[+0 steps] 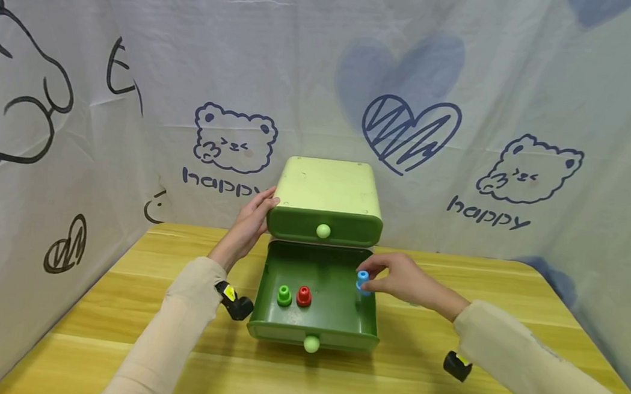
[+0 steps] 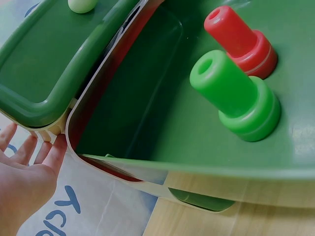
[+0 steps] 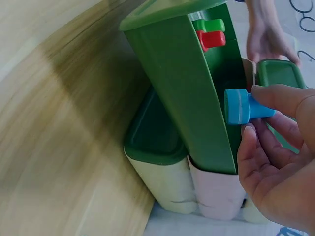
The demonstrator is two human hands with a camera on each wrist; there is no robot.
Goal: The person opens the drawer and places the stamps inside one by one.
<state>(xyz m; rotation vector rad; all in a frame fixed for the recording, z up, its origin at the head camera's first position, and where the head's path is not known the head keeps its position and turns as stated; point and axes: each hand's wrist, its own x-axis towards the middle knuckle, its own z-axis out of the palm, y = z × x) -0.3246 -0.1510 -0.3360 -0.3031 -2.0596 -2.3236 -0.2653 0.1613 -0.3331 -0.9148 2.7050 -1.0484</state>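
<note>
Head: right hand [image 1: 405,279] pinches blue peg [image 1: 363,277], over right side of pulled-out drawer [image 1: 330,315]; red peg [image 1: 304,297] and green peg [image 1: 284,296] stand in drawer, left of right fingers. Left hand [image 1: 247,224] against cabinet [image 1: 329,189] side.
Left wrist: left fingers [image 2: 55,153] slightly spread, tips at cabinet edge.
Right wrist: blue peg between thumb and fingertips, wider end past them.

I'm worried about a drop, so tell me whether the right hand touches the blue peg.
Touching: the right wrist view shows the right hand pinching the blue peg between thumb and fingers.
</note>
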